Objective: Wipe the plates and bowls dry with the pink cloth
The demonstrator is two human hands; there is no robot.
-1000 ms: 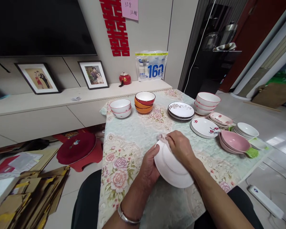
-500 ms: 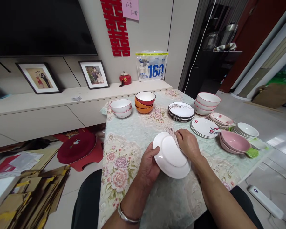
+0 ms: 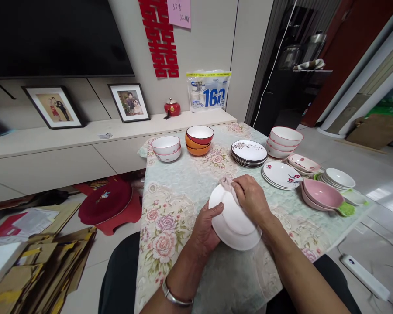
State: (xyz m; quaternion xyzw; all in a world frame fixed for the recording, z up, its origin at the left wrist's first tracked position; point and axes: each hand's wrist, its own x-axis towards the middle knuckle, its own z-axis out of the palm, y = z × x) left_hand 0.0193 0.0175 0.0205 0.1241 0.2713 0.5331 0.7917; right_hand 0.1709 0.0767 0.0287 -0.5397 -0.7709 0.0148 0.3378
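A white plate (image 3: pixel 240 237) is tilted above the near part of the table, its underside with the foot ring facing me. My left hand (image 3: pixel 208 224) grips its left edge, thumb lying over the underside and fingers behind. At the plate's upper edge my right hand (image 3: pixel 250 196) is closed on a pale pinkish cloth (image 3: pixel 227 183), which is pressed against the plate. Beyond them stands a stack of dark-rimmed plates (image 3: pixel 249 150). To the right of that lies a stack of white plates with red flowers (image 3: pixel 280 174).
The floral tablecloth (image 3: pixel 170 209) covers the table. White bowls (image 3: pixel 166 148) and orange and red bowls (image 3: pixel 199 141) stand at the back left. Pink-rimmed bowls (image 3: pixel 284 139), pink dishes (image 3: pixel 324 194) and small white bowls (image 3: pixel 340 178) occupy the right side. A red stool (image 3: pixel 108 203) is on the floor.
My right hand and the cloth have moved a little left along the plate's upper edge. The plate has tipped slightly, and my left thumb reaches further over it.
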